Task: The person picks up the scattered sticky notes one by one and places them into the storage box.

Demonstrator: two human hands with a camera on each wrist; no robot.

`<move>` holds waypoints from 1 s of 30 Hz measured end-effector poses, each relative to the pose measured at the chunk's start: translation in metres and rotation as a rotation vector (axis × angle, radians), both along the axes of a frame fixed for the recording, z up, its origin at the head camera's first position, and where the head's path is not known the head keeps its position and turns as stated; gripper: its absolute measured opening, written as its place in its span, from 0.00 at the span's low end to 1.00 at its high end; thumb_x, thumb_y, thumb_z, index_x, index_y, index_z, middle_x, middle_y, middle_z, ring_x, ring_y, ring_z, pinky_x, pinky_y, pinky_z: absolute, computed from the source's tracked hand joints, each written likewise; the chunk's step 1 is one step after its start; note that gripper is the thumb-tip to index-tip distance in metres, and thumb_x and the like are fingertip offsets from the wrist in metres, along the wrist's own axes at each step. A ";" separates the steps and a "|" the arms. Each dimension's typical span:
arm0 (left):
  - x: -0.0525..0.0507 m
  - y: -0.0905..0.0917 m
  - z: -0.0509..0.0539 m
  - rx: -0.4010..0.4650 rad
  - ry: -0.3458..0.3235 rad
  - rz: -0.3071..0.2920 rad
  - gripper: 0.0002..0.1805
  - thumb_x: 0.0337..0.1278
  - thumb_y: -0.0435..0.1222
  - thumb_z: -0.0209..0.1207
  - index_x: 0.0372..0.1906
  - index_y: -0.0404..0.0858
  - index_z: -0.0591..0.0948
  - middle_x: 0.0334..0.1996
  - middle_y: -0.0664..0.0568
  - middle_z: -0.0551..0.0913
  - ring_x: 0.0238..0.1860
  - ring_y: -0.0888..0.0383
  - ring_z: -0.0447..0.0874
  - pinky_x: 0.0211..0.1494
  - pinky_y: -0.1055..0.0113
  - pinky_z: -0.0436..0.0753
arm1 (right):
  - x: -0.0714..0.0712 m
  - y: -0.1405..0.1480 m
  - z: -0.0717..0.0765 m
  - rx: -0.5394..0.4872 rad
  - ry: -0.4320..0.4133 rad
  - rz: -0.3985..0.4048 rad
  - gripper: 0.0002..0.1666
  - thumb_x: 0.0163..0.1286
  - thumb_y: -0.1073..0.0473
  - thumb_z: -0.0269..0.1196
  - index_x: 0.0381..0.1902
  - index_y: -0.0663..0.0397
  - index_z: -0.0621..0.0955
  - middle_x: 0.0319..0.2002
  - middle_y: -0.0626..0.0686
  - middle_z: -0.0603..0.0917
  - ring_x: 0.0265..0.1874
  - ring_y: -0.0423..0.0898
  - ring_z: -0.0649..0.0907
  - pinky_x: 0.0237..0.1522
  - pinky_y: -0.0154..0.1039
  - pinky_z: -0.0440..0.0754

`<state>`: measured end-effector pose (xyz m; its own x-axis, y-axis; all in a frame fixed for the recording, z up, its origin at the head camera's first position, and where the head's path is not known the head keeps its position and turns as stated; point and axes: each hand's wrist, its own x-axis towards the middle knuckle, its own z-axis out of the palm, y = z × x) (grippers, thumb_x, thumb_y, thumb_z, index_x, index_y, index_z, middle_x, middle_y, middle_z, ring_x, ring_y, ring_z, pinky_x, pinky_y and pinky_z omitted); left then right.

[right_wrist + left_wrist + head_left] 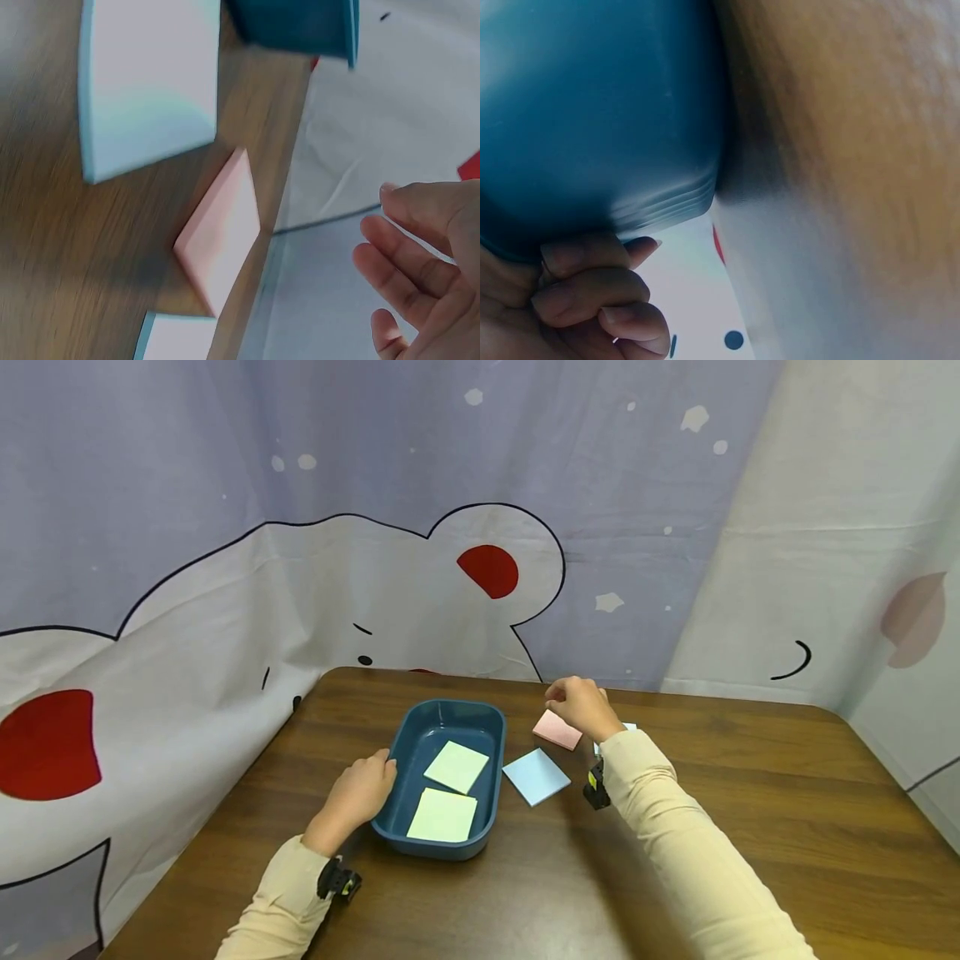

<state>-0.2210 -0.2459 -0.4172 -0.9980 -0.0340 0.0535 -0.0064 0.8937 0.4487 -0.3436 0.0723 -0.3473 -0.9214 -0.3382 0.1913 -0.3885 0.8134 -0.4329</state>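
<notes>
My left hand grips the left rim of a dark blue plastic tub. In the left wrist view its fingers are curled beside the tub's outer wall. Two pale green sticky note pads lie flat inside the tub. My right hand hovers above a pink sticky note pad, fingers loosely bent and holding nothing, as the right wrist view shows. A light blue sticky note pad lies on the table just right of the tub.
Another pale blue-edged pad lies beside the pink one, mostly hidden by the right wrist in the head view. The brown wooden table ends at a printed curtain at the back and left.
</notes>
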 end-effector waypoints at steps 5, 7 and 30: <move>0.001 0.000 0.001 -0.004 -0.008 0.001 0.25 0.73 0.39 0.42 0.63 0.24 0.69 0.56 0.30 0.77 0.53 0.33 0.79 0.54 0.41 0.76 | -0.008 0.022 -0.004 0.015 -0.009 -0.027 0.14 0.66 0.59 0.62 0.45 0.61 0.84 0.44 0.60 0.86 0.47 0.58 0.82 0.51 0.58 0.67; 0.000 0.000 0.001 -0.010 -0.006 0.000 0.25 0.73 0.39 0.42 0.62 0.24 0.70 0.56 0.30 0.78 0.53 0.33 0.79 0.54 0.41 0.76 | -0.010 0.031 -0.007 0.023 -0.017 -0.032 0.14 0.66 0.59 0.61 0.46 0.62 0.84 0.44 0.60 0.86 0.47 0.59 0.82 0.50 0.58 0.66; 0.001 0.001 0.000 -0.008 -0.012 0.010 0.25 0.73 0.39 0.42 0.64 0.25 0.69 0.56 0.31 0.78 0.53 0.35 0.79 0.54 0.42 0.77 | -0.022 0.109 -0.042 0.166 -0.225 -0.020 0.29 0.69 0.61 0.58 0.65 0.68 0.69 0.64 0.68 0.70 0.63 0.68 0.70 0.46 0.58 0.62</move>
